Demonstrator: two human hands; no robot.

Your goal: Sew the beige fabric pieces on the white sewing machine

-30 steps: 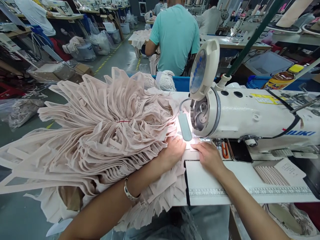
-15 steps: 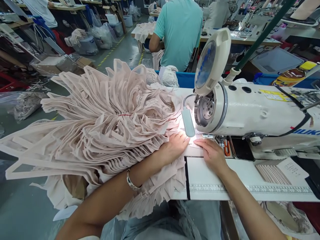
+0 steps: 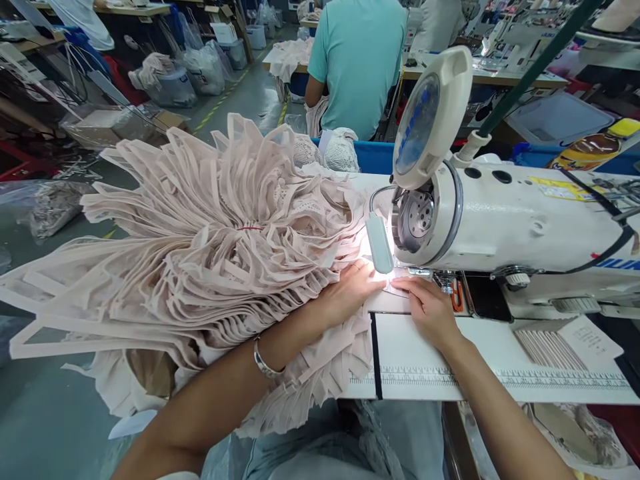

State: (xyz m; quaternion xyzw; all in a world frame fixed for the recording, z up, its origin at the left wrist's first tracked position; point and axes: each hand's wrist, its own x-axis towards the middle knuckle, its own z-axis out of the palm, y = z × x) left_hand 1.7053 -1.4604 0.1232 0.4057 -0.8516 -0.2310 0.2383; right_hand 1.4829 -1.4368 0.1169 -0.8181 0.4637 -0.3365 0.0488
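Note:
A big fan-shaped stack of pale pink mesh fabric pieces covers the left of the sewing table and spills over its front edge. My left hand lies flat on the stack's right edge, pressing a piece down beside the needle. My right hand rests flat on the machine bed, fingertips on the small pink piece under the lit needle area. The white Juki sewing machine stands just behind both hands, its small lamp shining on the fabric.
A ruler strip runs along the white table's front edge. Orange snips lie by the machine base. A stack of pink strips sits at right. A person in a teal shirt sits ahead; bags and boxes line the aisle at left.
Both hands have crept a little toward the needle with the pink piece. The view has shifted slightly, so the machine sits further right.

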